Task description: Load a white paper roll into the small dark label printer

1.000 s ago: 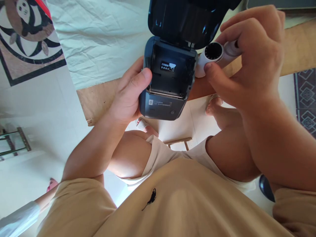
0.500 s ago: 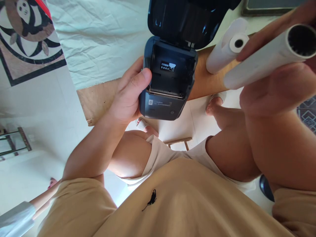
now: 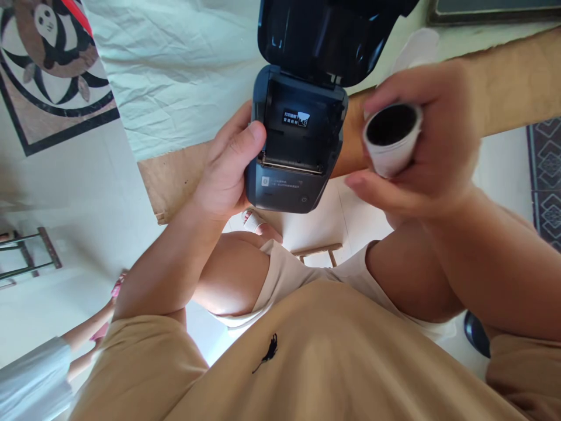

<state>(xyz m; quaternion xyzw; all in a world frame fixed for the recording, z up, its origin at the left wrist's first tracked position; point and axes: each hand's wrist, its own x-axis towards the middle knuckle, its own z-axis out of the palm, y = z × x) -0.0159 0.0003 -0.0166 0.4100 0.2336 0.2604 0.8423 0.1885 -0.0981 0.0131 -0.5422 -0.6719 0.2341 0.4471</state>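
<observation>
A dark blue label printer (image 3: 293, 146) stands at the edge of a wooden table (image 3: 512, 88) with its lid (image 3: 324, 35) swung up and its paper bay empty. My left hand (image 3: 228, 169) grips the printer's left side, thumb on its top edge. My right hand (image 3: 425, 140) is closed around a white hollow tube (image 3: 391, 138), whose dark open end faces me, just right of the printer. Behind that hand, part of a white paper roll (image 3: 414, 49) lies on the table.
A crumpled white cloth (image 3: 175, 70) covers the table's left part. A dark tray edge (image 3: 482, 14) sits at the far right. Below are my knees, a wooden stool bar (image 3: 315, 252) and the pale floor. Another person's legs and sleeve (image 3: 39, 380) show at lower left.
My right hand has brought the white tube down and left, from the upper right corner to just beside the printer, turning its open end toward me. The left hand and printer stay put.
</observation>
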